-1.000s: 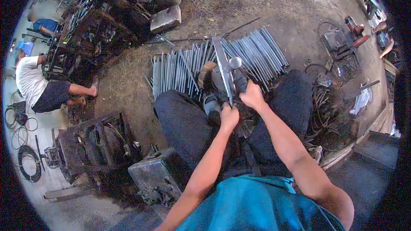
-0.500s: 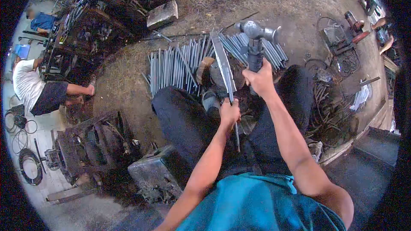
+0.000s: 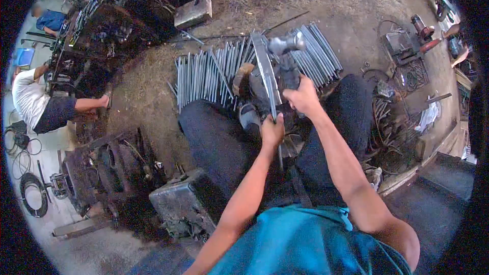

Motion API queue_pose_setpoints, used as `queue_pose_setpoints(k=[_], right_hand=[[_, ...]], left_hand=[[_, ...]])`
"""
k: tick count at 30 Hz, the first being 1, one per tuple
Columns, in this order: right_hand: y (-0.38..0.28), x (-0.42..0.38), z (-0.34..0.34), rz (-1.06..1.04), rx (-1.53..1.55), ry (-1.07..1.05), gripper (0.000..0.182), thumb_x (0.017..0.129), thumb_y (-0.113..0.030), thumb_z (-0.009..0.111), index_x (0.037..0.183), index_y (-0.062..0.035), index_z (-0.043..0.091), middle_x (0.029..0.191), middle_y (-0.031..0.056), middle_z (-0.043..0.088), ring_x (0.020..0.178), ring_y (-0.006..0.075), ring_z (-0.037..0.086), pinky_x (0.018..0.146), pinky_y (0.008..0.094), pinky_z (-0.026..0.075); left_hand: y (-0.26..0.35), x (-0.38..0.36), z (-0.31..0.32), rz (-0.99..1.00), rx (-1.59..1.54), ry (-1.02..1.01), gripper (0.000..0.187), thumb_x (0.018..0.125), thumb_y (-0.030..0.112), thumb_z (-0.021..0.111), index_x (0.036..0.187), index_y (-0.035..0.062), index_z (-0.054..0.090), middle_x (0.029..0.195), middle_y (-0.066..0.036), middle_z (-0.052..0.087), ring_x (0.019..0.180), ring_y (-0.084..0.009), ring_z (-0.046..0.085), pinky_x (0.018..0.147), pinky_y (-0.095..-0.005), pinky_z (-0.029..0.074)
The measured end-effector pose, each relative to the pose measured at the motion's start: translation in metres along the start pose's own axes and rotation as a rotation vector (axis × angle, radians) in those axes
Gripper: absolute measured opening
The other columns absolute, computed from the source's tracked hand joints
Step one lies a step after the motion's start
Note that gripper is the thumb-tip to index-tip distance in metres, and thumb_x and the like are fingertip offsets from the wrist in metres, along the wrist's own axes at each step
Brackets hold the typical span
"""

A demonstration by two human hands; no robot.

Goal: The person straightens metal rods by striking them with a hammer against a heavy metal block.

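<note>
My left hand is closed round the thin rod end of a long flat metal blade, which points away from me between my knees. My right hand grips the dark handle of a hammer. The hammer's head is beside the upper part of the blade, on its right; whether they touch is unclear. Beneath the blade is a dark support, mostly hidden by the tools. A row of metal rods lies to the left, and more metal rods lie to the right.
A stone block lies beyond the rods. Bulky machinery and a metal box stand at left. A person in a white shirt sits at far left; another person's arm shows at far right. A metal frame lies at right.
My right hand has brought the hammer down and left, close to the blade. My left hand still holds the blade, which has shifted slightly.
</note>
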State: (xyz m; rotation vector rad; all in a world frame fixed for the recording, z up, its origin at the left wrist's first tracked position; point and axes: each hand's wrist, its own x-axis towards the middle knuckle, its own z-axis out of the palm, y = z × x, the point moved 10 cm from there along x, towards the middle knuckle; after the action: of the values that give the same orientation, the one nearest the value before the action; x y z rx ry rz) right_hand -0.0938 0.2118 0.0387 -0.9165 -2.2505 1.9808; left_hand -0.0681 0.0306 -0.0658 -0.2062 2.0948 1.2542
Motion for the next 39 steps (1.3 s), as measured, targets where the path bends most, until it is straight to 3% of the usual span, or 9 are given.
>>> queue_pose_setpoints(k=[7, 10, 18, 20, 22, 27, 30, 33, 39], right_hand=[[-0.059, -0.008, -0.002, -0.426, 0.023, 0.147, 0.035, 0.07, -0.012, 0.072, 0.101, 0.0024, 0.066, 0.085, 0.0157, 0.071, 0.076, 0.0231, 0.065, 0.076, 0.0362, 0.051], [0.008, 0.002, 0.013, -0.159, -0.459, 0.104, 0.035, 0.07, -0.014, 0.066, 0.097, 0.0077, 0.063, 0.089, 0.0242, 0.069, 0.086, 0.0354, 0.067, 0.081, 0.0411, 0.05], [0.005, -0.001, -0.01, -0.073, -0.349, 0.134, 0.036, 0.066, -0.011, 0.066, 0.099, 0.0033, 0.064, 0.093, 0.0267, 0.067, 0.093, 0.0433, 0.065, 0.085, 0.0452, 0.05], [-0.029, -0.001, -0.01, -0.247, -0.142, 0.128, 0.026, 0.067, -0.008, 0.067, 0.088, 0.0055, 0.063, 0.068, 0.0134, 0.064, 0.056, 0.0221, 0.062, 0.056, 0.0369, 0.05], [-0.062, -0.009, -0.017, -0.347, -0.114, 0.215, 0.021, 0.067, -0.005, 0.066, 0.086, 0.0054, 0.062, 0.062, 0.0061, 0.061, 0.047, 0.013, 0.053, 0.046, 0.0323, 0.045], [-0.046, -0.007, 0.002, -0.287, 0.079, 0.171, 0.025, 0.069, -0.002, 0.065, 0.093, 0.0057, 0.063, 0.084, 0.0142, 0.07, 0.077, 0.0198, 0.065, 0.078, 0.0353, 0.051], [0.064, 0.014, 0.017, 0.034, -0.48, 0.068, 0.039, 0.067, -0.007, 0.067, 0.102, 0.0076, 0.061, 0.093, 0.025, 0.068, 0.094, 0.0383, 0.067, 0.087, 0.0409, 0.049], [0.037, 0.008, 0.011, -0.124, -0.292, 0.117, 0.04, 0.066, -0.011, 0.067, 0.101, 0.0083, 0.061, 0.089, 0.0275, 0.066, 0.093, 0.0408, 0.066, 0.086, 0.0417, 0.049], [-0.022, -0.001, 0.001, -0.253, -0.17, 0.144, 0.041, 0.068, -0.014, 0.07, 0.105, 0.0036, 0.063, 0.093, 0.029, 0.067, 0.093, 0.0426, 0.066, 0.083, 0.044, 0.051]], left_hand=[[0.015, 0.0, -0.004, 0.145, 0.233, 0.145, 0.039, 0.095, 0.032, 0.053, 0.099, -0.0064, 0.059, 0.096, -0.032, 0.064, 0.095, -0.051, 0.06, 0.084, -0.0531, 0.047], [0.03, -0.007, -0.007, 0.215, 0.257, 0.19, 0.034, 0.095, 0.028, 0.054, 0.098, -0.0057, 0.058, 0.094, -0.033, 0.064, 0.092, -0.0521, 0.06, 0.082, -0.0549, 0.046], [0.019, 0.0, -0.006, 0.2, 0.159, 0.177, 0.035, 0.094, 0.027, 0.055, 0.098, -0.0084, 0.057, 0.093, -0.034, 0.064, 0.093, -0.0513, 0.06, 0.082, -0.0534, 0.047], [0.016, -0.003, 0.0, 0.05, 0.105, 0.045, 0.039, 0.094, 0.03, 0.055, 0.099, -0.0087, 0.057, 0.092, -0.034, 0.064, 0.093, -0.0502, 0.062, 0.082, -0.0524, 0.047], [0.023, -0.008, -0.008, 0.115, 0.207, 0.198, 0.043, 0.094, 0.033, 0.055, 0.099, -0.0091, 0.058, 0.091, -0.034, 0.064, 0.093, -0.0492, 0.062, 0.082, -0.0513, 0.048], [0.014, 0.0, -0.007, 0.079, 0.114, 0.137, 0.041, 0.089, 0.031, 0.06, 0.096, -0.0089, 0.063, 0.092, -0.033, 0.065, 0.096, -0.0469, 0.063, 0.084, -0.0496, 0.048], [0.01, 0.006, -0.008, 0.141, 0.106, 0.179, 0.032, 0.085, 0.026, 0.064, 0.089, -0.0058, 0.065, 0.084, -0.029, 0.067, 0.086, -0.044, 0.066, 0.078, -0.0475, 0.049], [0.013, 0.003, -0.006, 0.108, 0.035, 0.143, 0.026, 0.08, 0.019, 0.065, 0.079, -0.0066, 0.062, 0.074, -0.024, 0.066, 0.07, -0.034, 0.066, 0.069, -0.0444, 0.048], [0.016, -0.001, -0.005, 0.053, 0.108, 0.115, 0.02, 0.078, 0.014, 0.063, 0.083, -0.0053, 0.062, 0.078, -0.025, 0.067, 0.074, -0.0356, 0.067, 0.071, -0.0448, 0.05]])
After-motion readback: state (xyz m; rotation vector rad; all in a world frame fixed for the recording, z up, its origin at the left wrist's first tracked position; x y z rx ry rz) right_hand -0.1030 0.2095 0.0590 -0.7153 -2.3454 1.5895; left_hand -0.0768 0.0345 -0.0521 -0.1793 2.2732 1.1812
